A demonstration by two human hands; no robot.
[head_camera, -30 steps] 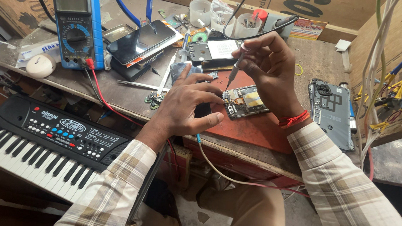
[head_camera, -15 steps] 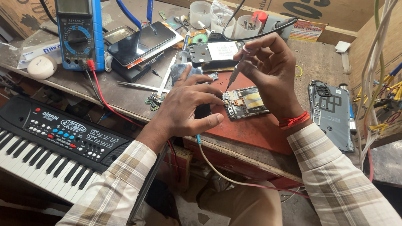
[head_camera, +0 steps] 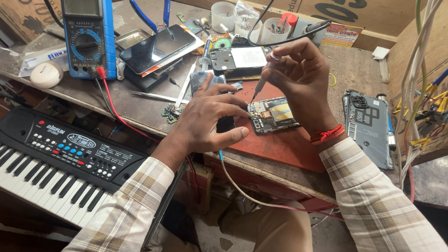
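Observation:
An opened phone (head_camera: 273,114) with its circuit board bared lies on a red mat (head_camera: 288,144) on the workbench. My right hand (head_camera: 301,79) pinches a thin screwdriver (head_camera: 260,84) upright, its tip down at the phone's upper left corner. My left hand (head_camera: 209,118) rests beside the phone's left edge, fingers curled over a dark object (head_camera: 225,124) from which a cable (head_camera: 251,192) hangs off the bench front. A red thread band circles my right wrist.
A blue multimeter (head_camera: 87,32) with a red lead stands at the back left, next to a stack of phones (head_camera: 157,50). A phone back cover (head_camera: 369,127) lies right. A black keyboard (head_camera: 46,158) sits below the bench. Small cups (head_camera: 224,15) and wires (head_camera: 437,75) crowd the back and right.
My hands have kept their places; the screwdriver stays at the phone's corner with only a slight shift. The view has moved a little.

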